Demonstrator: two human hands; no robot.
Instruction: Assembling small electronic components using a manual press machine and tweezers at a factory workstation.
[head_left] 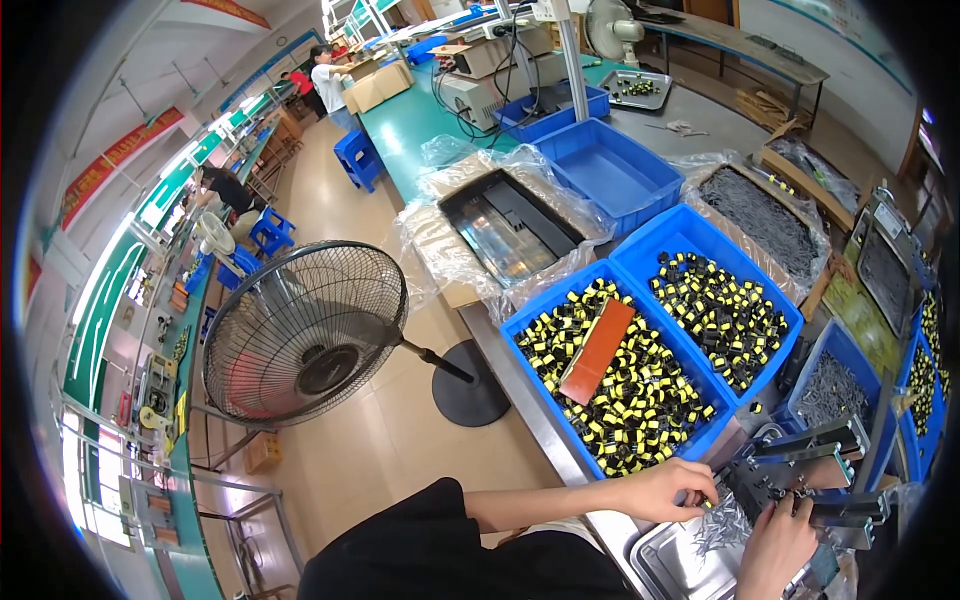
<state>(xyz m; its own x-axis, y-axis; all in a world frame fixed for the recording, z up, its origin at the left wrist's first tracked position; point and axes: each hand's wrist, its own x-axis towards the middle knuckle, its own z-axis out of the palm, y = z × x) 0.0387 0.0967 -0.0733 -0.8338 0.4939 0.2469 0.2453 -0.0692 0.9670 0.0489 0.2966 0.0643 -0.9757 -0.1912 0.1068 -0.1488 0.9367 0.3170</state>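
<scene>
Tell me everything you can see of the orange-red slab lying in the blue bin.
The orange-red slab is a long, flat rectangle with a plain, smooth-looking face and a paler edge along its left side. Its material is unclear. It lies slantwise on a heap of small black and yellow parts in the blue bin, its far end toward the right. Only those parts visibly touch it.

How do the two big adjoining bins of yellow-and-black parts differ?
The left bin has an orange-red block lying on its yellow-and-black parts; the right bin has none. Parts cover the left bin's floor, while the right bin shows bare blue at its far end. Both are blue.
</scene>
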